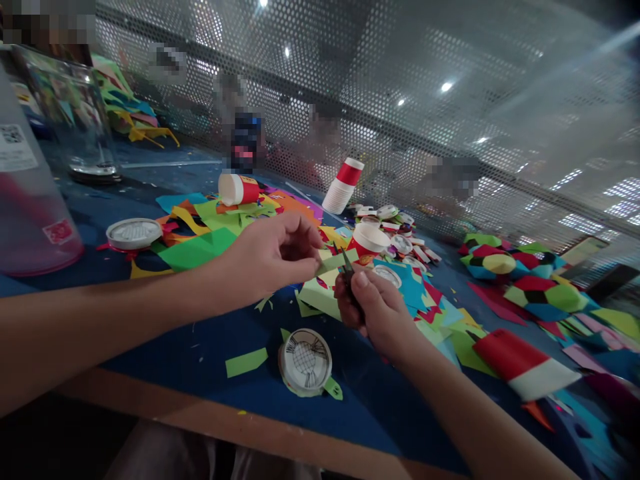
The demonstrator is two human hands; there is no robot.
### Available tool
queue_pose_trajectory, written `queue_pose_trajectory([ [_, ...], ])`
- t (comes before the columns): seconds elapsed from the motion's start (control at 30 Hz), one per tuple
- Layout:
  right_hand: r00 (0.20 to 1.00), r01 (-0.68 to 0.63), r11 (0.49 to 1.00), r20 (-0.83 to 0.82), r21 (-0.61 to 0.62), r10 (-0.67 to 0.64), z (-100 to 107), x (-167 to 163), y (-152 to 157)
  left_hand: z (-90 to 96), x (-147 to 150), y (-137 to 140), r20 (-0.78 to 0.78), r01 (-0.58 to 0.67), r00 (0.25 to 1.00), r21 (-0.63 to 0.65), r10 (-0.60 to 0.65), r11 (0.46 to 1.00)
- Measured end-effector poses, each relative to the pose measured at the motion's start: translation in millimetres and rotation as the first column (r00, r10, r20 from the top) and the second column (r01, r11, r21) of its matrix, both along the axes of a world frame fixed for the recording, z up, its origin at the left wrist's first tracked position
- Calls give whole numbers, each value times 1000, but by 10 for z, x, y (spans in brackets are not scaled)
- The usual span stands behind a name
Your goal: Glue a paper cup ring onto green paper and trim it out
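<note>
My left hand (280, 253) pinches one end of a light green paper strip (333, 263) between thumb and fingertips. In my right hand (375, 303) is a pair of dark-handled scissors (349, 270), its blades at the strip's other end. Below my hands on the table lies a round white paper piece (306, 360) with a grid and lines drawn in black. A small green paper head (333, 388) with drawn eyes sticks out at its lower right. Left of it rests a loose light green paper strip (247, 363).
Coloured paper scraps (200, 245) cover the middle of the blue table (165, 353). Paper cups (367, 239) and a cup stack (344, 185) stand behind. A glass vase (83, 120) and a translucent bottle (30, 180) are at left, coloured paper balls (545, 293) at right.
</note>
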State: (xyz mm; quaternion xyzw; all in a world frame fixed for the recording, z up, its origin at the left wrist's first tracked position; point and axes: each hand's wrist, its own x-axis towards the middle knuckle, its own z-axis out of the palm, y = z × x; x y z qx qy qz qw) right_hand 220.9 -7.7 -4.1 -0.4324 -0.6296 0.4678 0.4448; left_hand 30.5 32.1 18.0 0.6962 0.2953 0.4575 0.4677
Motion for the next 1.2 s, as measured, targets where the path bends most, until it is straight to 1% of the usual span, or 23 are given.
queue_pose_trajectory([
  [0.2, 999, -32, 999, 35, -3, 32, -20, 5, -14, -28, 8, 10, -15, 36, 999, 32, -36, 999],
  [0.4, 999, -14, 1000, -47, -11, 14, -52, 9, -13, -23, 9, 4, -20, 32, 999, 30, -31, 999],
  [0.63, 999, -11, 1000, -44, 17, 11, -43, -2, -3, -15, 24, -14, -30, 1, 1000, 20, -1, 1000],
  [0.77, 998, -31, 999, -49, 33, 32, -16, -11, -19, -34, 22, 0, -1, 7, 1000, 33, -7, 999],
  [0.87, 999, -41, 999, -33, 35, 42, 0, -4, -32, -25, 9, 5, 38, 10, 999, 33, -12, 999],
  [1.07, 1000, -18, 999, 25, 49, 17, -11, 0, -27, 15, 0, 8, 102, -64, 993, 42, 59, 997],
  [1.2, 997, -45, 998, 71, 51, 41, -34, -7, -13, 16, 10, -8, 99, -54, 994, 15, 52, 998],
])
